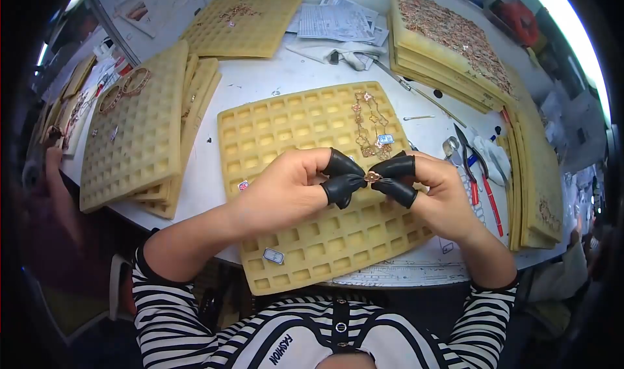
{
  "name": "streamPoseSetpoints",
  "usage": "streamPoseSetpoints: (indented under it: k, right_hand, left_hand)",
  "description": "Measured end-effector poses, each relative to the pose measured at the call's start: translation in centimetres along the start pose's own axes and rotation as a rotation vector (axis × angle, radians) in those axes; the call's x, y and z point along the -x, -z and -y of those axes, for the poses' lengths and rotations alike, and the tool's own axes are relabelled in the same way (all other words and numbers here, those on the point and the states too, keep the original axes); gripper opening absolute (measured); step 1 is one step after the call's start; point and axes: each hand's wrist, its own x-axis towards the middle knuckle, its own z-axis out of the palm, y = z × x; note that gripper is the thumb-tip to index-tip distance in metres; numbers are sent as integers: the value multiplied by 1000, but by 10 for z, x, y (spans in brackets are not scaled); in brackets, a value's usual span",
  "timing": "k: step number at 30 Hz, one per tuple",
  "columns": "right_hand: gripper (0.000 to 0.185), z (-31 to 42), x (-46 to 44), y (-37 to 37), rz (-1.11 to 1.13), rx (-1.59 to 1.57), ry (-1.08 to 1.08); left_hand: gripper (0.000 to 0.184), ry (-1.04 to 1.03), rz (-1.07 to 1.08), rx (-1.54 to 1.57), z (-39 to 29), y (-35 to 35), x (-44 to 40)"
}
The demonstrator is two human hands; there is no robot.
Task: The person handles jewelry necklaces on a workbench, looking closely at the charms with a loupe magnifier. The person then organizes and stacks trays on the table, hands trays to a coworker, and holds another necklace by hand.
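Both hands meet over a yellow tray [299, 226] with rows of square pockets. A small gold-coloured piece of jewellery [373, 177] is pinched between them. My left hand [305, 184] holds its left side, and my right hand [422, 184] holds its right side. Black covers sit on the thumbs and index fingers. Just above the hands, a gold-coloured chain with clover-like links [357, 119] lies on the tray with a small white-and-blue tag [385, 139]. Another tag [273, 256] rests at the tray's lower left. The fingertips hide part of the piece.
Stacked yellow trays stand at left [140, 128] and right [533, 174]; one back-right tray holds many small pieces [448, 31]. Red-handled pliers [474, 167] lie right of my right hand. Papers [338, 21] and a cloth [348, 52] are behind. At far left, another person's arm [55, 167] shows.
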Motion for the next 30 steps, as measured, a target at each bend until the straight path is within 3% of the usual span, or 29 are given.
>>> streamPoseSetpoints:
  k: [4,8,10,13,16,18,20,24,30]
  right_hand:
    - [17,-4,-1,1,-130,196,252]
    - [17,-8,-1,0,-206,344,364]
    - [17,-10,-3,1,-218,360,410]
    - [18,-11,-3,0,-246,401,482]
    - [17,-8,-1,-3,-210,182,292]
    - [15,-2,2,4,-97,183,171]
    - [14,-6,2,2,-54,-99,-25]
    - [14,-7,1,1,-21,-488,-197]
    - [14,-12,0,0,0,-561,-220]
  left_hand:
    - [17,-216,-42,-170,14,1,-4]
    - [17,-199,-81,-309,9,0,-2]
    - [16,-326,-123,-554,6,-1,-1]
    - [15,-382,-127,-575,8,-1,-2]
    - [16,-403,-92,-518,11,0,-3]
    - [18,4,18,-32,1,-3,0]
    - [19,48,42,25,1,-3,0]
    - [18,95,102,181,8,2,-3]
    - [14,134,61,231,4,-3,-2]
